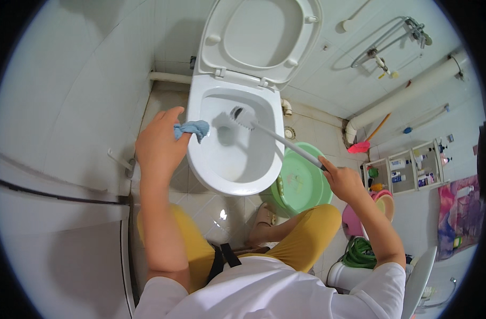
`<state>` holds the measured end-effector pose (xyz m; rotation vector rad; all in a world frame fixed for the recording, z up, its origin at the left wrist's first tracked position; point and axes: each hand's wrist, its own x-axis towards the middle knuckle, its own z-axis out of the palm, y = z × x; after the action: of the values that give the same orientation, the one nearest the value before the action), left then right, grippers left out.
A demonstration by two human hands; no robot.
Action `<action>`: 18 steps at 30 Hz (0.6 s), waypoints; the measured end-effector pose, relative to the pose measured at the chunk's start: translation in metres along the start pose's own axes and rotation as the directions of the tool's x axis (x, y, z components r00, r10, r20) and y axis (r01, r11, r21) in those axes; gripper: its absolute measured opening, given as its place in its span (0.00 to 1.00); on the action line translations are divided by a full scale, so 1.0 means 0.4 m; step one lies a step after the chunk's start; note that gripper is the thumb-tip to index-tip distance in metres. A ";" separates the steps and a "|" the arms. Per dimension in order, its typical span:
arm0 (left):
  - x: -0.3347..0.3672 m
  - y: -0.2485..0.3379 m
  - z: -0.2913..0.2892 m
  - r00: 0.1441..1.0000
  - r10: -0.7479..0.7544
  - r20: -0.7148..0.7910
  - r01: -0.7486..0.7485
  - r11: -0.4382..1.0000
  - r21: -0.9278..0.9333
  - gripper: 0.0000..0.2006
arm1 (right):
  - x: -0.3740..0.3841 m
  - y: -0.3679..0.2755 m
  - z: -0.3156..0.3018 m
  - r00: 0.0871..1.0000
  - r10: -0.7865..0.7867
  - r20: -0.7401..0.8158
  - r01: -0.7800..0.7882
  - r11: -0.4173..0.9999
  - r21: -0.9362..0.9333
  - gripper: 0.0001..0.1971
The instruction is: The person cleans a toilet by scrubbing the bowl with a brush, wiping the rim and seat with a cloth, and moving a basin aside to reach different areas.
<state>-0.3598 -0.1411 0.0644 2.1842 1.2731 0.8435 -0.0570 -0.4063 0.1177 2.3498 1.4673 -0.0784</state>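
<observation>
In front of me stands a white toilet (236, 187) with its seat and lid (213, 53) raised. My right hand (343, 182) grips the grey end of a long-handled toilet brush (285, 141). The white brush head is inside the bowl, above the drain hole, toward the right wall. At the bowl's left rim, my left hand (160, 141) pinches a crumpled blue cloth (195, 128) between thumb and fingers. Part of that cloth hangs over the inner edge of the bowl.
Right of the toilet, a light green basin (306, 189) sits on the tiled floor, under the brush handle. Farther right are a shelf rack (404, 169) of bottles, pink basins (353, 220) and a coiled green hose (358, 253). A wall bracket (120, 161) is at left.
</observation>
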 end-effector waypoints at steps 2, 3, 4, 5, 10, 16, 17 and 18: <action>0.001 -0.004 -0.001 0.999 -0.041 0.024 0.040 0.999 0.026 0.20 | 0.053 -0.026 0.001 0.993 -0.112 -0.035 0.111 0.994 -0.025 0.20; 0.002 -0.006 0.000 0.996 -0.068 0.051 0.066 0.997 0.045 0.20 | 0.076 -0.040 -0.001 0.976 -0.208 -0.071 0.204 0.978 -0.052 0.19; 0.001 -0.009 0.000 0.996 -0.076 0.049 0.074 0.996 0.046 0.20 | 0.098 -0.060 -0.008 0.974 -0.216 -0.068 0.212 0.976 -0.055 0.19; -0.001 -0.017 -0.009 0.996 -0.080 0.035 0.078 0.994 0.079 0.20 | 0.126 -0.092 -0.015 0.971 -0.238 -0.031 0.235 0.968 -0.089 0.18; 0.010 -0.004 0.003 0.997 -0.065 0.030 0.062 0.993 0.100 0.20 | 0.280 -0.164 0.001 0.958 -0.285 0.006 0.283 0.948 -0.147 0.16; 0.023 0.002 0.026 0.998 -0.037 0.044 0.033 0.994 0.106 0.20 | 0.345 -0.137 -0.035 0.954 -0.300 0.014 0.293 0.920 -0.260 0.17; 0.013 0.002 0.013 0.998 -0.038 0.057 0.032 0.994 0.106 0.20 | 0.319 -0.123 -0.075 0.960 -0.281 -0.015 0.268 0.930 -0.252 0.17; 0.002 0.001 0.008 0.996 -0.043 0.083 0.035 0.994 0.105 0.20 | 0.290 -0.101 -0.103 0.965 -0.260 -0.031 0.246 0.939 -0.239 0.17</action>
<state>-0.3570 -0.1410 0.0628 2.2423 1.3400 0.6754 -0.0455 -0.2771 0.1171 1.9849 1.7022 0.0974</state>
